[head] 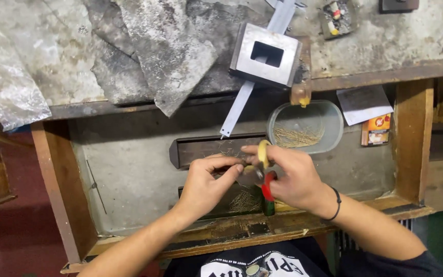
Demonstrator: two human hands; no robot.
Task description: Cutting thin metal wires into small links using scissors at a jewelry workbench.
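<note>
A small orange-and-white packet [376, 130] lies under a white paper slip [363, 104], right of the drawer.

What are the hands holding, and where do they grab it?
The right hand grips pliers by their red and yellow handles. The left hand pinches something tiny at the tool's tip, too small to tell.

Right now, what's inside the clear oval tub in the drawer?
The clear oval tub holds a loose heap of thin straw-coloured wire pieces along its lower wall; the rest of its floor looks bare. Its top-left rim is covered by the wooden bench peg.
</note>
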